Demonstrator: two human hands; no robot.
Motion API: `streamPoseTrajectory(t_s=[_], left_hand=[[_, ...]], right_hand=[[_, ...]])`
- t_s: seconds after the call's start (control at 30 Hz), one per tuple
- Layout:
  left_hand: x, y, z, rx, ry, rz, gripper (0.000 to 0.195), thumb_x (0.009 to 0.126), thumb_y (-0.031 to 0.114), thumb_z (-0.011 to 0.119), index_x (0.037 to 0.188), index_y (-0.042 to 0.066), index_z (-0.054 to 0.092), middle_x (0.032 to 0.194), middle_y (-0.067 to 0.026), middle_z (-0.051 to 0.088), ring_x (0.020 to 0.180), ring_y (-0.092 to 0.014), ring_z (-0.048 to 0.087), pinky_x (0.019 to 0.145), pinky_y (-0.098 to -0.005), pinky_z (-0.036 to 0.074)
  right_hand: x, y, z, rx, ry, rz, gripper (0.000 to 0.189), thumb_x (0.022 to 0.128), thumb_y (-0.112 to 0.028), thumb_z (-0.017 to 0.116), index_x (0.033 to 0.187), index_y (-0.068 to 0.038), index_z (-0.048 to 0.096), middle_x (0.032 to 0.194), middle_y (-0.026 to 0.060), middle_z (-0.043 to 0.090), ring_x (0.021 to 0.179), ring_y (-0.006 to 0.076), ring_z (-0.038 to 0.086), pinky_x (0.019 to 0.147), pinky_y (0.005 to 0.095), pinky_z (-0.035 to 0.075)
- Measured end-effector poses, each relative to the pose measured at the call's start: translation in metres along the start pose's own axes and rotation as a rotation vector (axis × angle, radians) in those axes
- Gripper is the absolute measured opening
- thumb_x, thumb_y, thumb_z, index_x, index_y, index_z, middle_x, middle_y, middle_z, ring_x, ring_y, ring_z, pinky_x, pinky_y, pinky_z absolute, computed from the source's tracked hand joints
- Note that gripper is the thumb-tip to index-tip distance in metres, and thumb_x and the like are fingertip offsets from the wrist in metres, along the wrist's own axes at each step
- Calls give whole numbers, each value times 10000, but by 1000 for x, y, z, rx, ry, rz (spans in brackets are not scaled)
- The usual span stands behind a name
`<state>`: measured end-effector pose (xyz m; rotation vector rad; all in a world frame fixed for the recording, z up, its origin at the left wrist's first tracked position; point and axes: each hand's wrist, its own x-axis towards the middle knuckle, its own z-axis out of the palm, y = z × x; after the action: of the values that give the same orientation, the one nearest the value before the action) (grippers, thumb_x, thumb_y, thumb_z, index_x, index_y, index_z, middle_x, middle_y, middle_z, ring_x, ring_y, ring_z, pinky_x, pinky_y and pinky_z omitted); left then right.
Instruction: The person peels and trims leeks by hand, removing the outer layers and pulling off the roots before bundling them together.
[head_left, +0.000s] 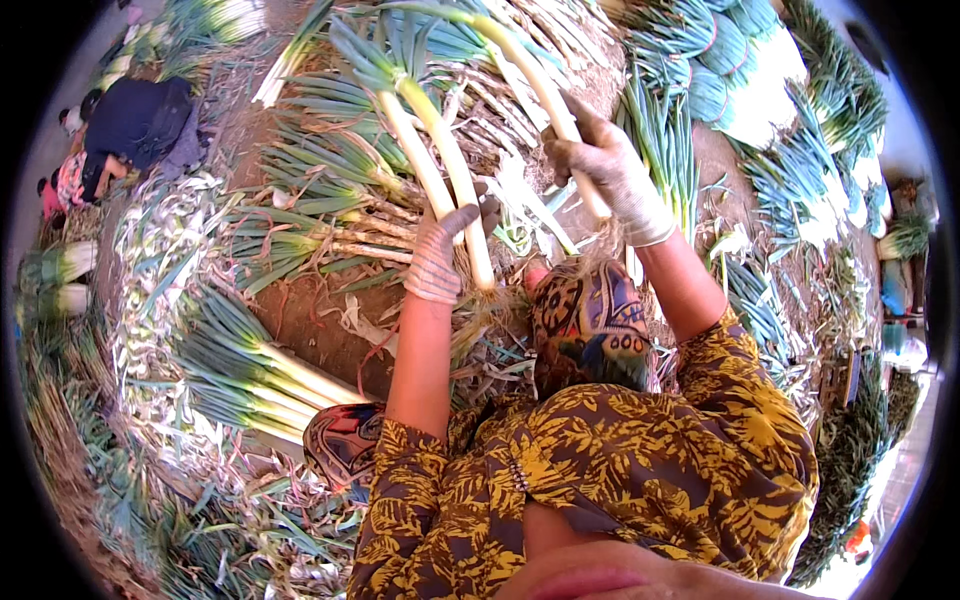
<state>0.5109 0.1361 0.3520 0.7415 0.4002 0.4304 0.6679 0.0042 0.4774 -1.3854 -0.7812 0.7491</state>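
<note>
My left hand (439, 251), in a striped work glove, is closed around two long green onions (433, 135). Their white shanks lie side by side, with roots at the lower end and green leaves at the top. To the right, my gloved right hand (604, 157) grips a single long green onion (536, 71) by its pale shank. Its root tuft hangs above my patterned knee (589, 322), and its green top curves left over the other stalks. Below both hands lie unpeeled green onions (375, 221) with brownish shanks.
Peeled green onions (300, 397) lie beside my left leg. Tied bundles (709, 90) are stacked at upper right, with loose stalks (664, 142) nearer. Stripped skins (165, 247) cover the ground at left. Another person in dark clothing (139, 120) bends at upper left.
</note>
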Motion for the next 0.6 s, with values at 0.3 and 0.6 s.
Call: streamPoseTrajectory(t_s=[0.3, 0.6], left_hand=[[-57, -34, -78, 6, 346, -137, 329, 781, 210, 756, 1036, 30, 650, 911, -36, 612, 797, -177, 548, 717, -384, 442], [-49, -106, -158, -197, 168, -233, 509, 847, 263, 669, 1258, 9, 507, 1137, -97, 542, 971, -221, 529, 791, -393, 462]], right_hand=[[8, 12, 117, -158, -114, 48, 642, 827, -51, 659, 1383, 77, 365, 961, 130, 611, 676, 120, 577, 625, 241, 533], [-81, 181, 156, -411, -86, 334, 700, 834, -169, 723, 1429, -54, 372, 1110, 110, 621, 862, 152, 597, 774, 299, 520]])
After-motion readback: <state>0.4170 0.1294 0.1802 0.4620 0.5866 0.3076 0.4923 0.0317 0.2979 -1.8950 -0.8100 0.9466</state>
